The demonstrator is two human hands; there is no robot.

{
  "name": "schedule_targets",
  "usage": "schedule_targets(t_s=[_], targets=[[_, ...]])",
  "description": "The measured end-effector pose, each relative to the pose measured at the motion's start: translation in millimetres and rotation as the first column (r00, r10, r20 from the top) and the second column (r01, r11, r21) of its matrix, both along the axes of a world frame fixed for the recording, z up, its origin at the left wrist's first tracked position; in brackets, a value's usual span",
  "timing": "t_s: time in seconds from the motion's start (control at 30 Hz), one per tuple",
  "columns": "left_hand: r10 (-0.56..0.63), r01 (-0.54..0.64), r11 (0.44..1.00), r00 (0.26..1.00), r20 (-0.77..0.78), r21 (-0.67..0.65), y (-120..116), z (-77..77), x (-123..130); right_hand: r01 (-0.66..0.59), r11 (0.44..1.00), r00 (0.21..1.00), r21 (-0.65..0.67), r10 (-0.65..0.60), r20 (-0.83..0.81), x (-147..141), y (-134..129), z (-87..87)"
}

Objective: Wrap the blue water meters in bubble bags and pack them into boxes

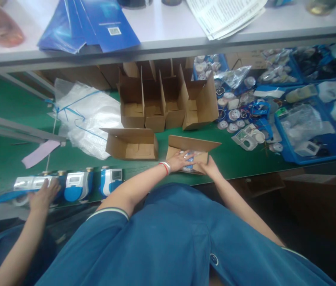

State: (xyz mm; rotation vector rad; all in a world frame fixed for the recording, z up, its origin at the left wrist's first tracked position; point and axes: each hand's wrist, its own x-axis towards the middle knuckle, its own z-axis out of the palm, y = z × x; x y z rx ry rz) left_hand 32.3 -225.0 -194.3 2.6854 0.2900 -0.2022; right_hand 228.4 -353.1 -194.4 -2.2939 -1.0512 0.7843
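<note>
A small open cardboard box (pixel 194 142) stands at the front of the green bench, its long back flap raised. Inside it lies a blue-and-white item in clear plastic wrap (pixel 190 167), mostly covered by fingers. My left hand (pixel 180 161), with a red and white band at the wrist, reaches into the box with fingers spread flat on the wrapped item. At the box's right end, my right hand (pixel 211 168) grips the cardboard wall. Another open cardboard box (pixel 132 151) sits just to the left.
Several open boxes (pixel 168 115) stand in a row behind. Bubble wrap bags (pixel 92 119) lie left of them. Blue-and-white meters (pixel 78 186) line the front left, where a co-worker's hand (pixel 43 194) touches some. Parts and a blue tray (pixel 313 157) fill the right. A shelf (pixel 168 49) overhangs.
</note>
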Motion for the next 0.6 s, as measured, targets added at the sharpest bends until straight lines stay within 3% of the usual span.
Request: schedule_targets(t_s=[0.1, 0.13, 0.17, 0.23, 0.3, 0.4, 0.47, 0.6], targets=[[-0.007, 0.006, 1.000, 0.999, -0.036, -0.020, -1, -1.7, 2, -0.105, 0.965, 0.939, 0.241, 0.016, 0.343, 24, 12, 59.7], [-0.010, 0.009, 1.000, 0.999, -0.043, -0.022, -1, -1.4, 2, -0.238, 0.930, 0.901, 0.279, 0.104, 0.420, 31, 24, 79.3], [-0.012, 0.011, 1.000, 0.999, -0.050, -0.024, 0, -0.9, 2, -0.418, 0.876, 0.848, 0.241, 0.281, 0.450, 36, 40, 96.2], [-0.012, 0.010, 0.999, 0.998, -0.069, -0.030, 0, 0.3, 3, -0.694, 0.716, 0.670, 0.072, 0.606, 0.429, 42, 77, 118.0], [0.000, -0.003, 0.999, 0.997, -0.081, -0.034, -1, 0.5, 4, -0.813, 0.580, 0.519, -0.052, 0.762, 0.388, 43, 108, 122.4], [0.020, -0.022, 0.999, 0.998, -0.053, -0.044, -2, -1.7, 5, -0.884, 0.465, 0.401, -0.050, 0.809, 0.430, 38, 118, 108.6], [0.029, -0.030, 0.998, 0.999, -0.015, -0.048, -2, -3.4, 5, -0.887, 0.461, 0.404, -0.003, 0.781, 0.477, 29, 101, 97.2], [0.036, -0.035, 0.998, 0.999, 0.011, -0.050, -5, -0.6, 2, -0.839, 0.540, 0.506, 0.066, 0.729, 0.461, 11, 66, 89.7]])
